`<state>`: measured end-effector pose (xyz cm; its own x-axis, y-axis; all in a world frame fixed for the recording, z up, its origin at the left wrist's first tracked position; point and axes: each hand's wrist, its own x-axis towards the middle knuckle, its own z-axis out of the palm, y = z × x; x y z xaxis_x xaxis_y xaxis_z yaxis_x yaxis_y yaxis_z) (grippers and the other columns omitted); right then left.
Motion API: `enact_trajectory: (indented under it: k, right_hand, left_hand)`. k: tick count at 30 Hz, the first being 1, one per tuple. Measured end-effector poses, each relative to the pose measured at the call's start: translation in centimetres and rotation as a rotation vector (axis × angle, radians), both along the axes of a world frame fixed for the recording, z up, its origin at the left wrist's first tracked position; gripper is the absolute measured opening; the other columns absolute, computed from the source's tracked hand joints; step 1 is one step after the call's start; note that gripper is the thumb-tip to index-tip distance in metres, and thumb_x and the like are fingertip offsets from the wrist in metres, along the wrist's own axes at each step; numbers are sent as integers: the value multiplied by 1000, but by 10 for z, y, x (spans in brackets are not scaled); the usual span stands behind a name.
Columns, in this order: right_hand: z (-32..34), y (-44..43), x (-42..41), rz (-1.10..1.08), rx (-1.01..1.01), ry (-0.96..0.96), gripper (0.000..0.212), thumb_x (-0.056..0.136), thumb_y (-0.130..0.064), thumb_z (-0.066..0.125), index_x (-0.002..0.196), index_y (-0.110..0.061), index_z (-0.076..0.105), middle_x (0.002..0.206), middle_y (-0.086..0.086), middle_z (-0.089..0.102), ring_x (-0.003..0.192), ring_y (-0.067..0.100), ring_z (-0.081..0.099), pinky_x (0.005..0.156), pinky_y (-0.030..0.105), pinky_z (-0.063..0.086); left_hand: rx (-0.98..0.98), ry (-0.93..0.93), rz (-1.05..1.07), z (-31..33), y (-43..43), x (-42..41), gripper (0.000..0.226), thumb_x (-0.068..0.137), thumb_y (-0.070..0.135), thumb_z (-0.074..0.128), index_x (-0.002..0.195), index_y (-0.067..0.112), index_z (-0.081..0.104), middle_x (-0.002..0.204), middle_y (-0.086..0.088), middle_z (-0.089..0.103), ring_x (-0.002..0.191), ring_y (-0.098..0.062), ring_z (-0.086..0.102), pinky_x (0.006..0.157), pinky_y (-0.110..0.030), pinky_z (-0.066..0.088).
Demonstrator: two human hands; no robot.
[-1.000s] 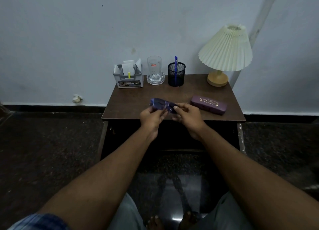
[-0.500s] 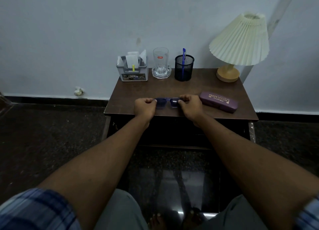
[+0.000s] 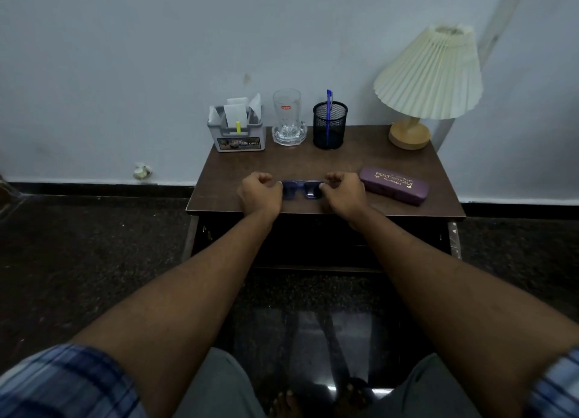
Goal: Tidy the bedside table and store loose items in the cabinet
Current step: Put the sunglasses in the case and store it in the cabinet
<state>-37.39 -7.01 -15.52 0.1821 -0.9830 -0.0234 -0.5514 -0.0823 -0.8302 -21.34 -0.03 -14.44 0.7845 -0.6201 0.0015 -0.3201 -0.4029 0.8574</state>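
A pair of blue glasses [image 3: 301, 190] lies near the front edge of the brown bedside table [image 3: 344, 160], lenses facing me. My left hand [image 3: 259, 193] pinches its left end and my right hand [image 3: 344, 192] pinches its right end, fingers curled. A closed purple glasses case [image 3: 394, 185] with gold lettering rests just right of my right hand. The dark cabinet front [image 3: 313, 245] sits below the tabletop, in shadow.
Along the back of the table stand a grey organiser with papers [image 3: 237, 131], a glass on a coaster [image 3: 287, 118], a black mesh pen holder with a blue pen [image 3: 329, 124] and a pleated lamp [image 3: 426, 79]. Dark floor surrounds the table.
The glasses were tilted and held above the table; now they are level and low on the tabletop, with my hands spread to their two ends.
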Motion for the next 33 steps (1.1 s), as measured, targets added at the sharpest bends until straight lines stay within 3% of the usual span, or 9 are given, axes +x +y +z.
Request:
enact_trajectory:
  k: [3, 5, 8, 13, 15, 18, 21, 29, 33]
  right_hand:
    - [14, 4, -18, 67, -126, 83, 27, 90, -22, 70, 116, -14, 73, 123, 5, 68, 112, 20, 64, 99, 28, 47]
    - [23, 7, -34, 99, -241, 134, 19, 89, -24, 71, 108, -19, 74, 117, 2, 65, 104, 19, 63, 93, 34, 51]
    - [31, 5, -62, 132, -403, 254, 19, 87, -26, 73, 106, -20, 72, 114, 2, 60, 107, 20, 57, 92, 36, 50]
    - [29, -6, -104, 125, -442, 476, 38, 85, -34, 74, 120, -21, 65, 127, 3, 55, 115, 22, 52, 97, 40, 46]
    - [24, -11, -114, 112, -440, 540, 45, 84, -37, 74, 125, -23, 61, 132, 4, 53, 120, 23, 51, 102, 40, 43]
    - [15, -17, -124, 102, -437, 598, 51, 82, -39, 74, 128, -24, 59, 137, 5, 52, 126, 27, 49, 108, 42, 36]
    - [7, -21, -127, 105, -415, 609, 49, 84, -36, 73, 128, -25, 56, 137, 6, 54, 127, 29, 49, 110, 45, 33]
    - [6, -16, -128, 201, -410, 481, 42, 86, -34, 71, 123, -23, 55, 124, 3, 58, 109, 27, 54, 94, 43, 43]
    - [11, 0, -123, 299, -421, 413, 47, 86, -34, 73, 128, -22, 55, 131, 1, 57, 115, 23, 53, 98, 41, 43]
  left_hand:
    - [-108, -205, -150, 15, -1, -19, 12, 82, 19, 75, 93, 19, 71, 94, 1, 69, 81, -12, 63, 73, -25, 49]
    - [-206, -228, -288, 23, -5, -39, 11, 82, 14, 75, 91, 17, 70, 93, -1, 69, 77, -11, 63, 72, -23, 52]
    - [-257, -225, -477, 25, -16, -73, 20, 81, 9, 76, 100, 12, 70, 100, -5, 69, 83, -12, 64, 74, -19, 53]
    - [-99, -186, -638, 13, -39, -108, 49, 80, 12, 78, 126, 11, 64, 127, -9, 59, 116, -22, 60, 102, -38, 50]
    - [-20, -188, -702, 7, -47, -113, 61, 79, 15, 79, 135, 12, 57, 137, -10, 53, 125, -23, 55, 109, -33, 43]
    - [39, -185, -763, 0, -59, -117, 74, 78, 16, 80, 144, 9, 49, 145, -13, 48, 134, -25, 49, 109, -25, 35]
    - [73, -157, -779, -4, -69, -120, 80, 78, 15, 81, 148, 7, 44, 149, -15, 48, 137, -26, 48, 112, -28, 34]
    - [45, -112, -775, -7, -72, -114, 81, 75, 15, 85, 146, 7, 47, 141, -16, 52, 128, -28, 57, 113, -40, 43]
    - [27, -138, -795, -3, -49, -91, 78, 69, 24, 91, 138, 8, 57, 127, -9, 47, 116, -25, 60, 108, -29, 46]
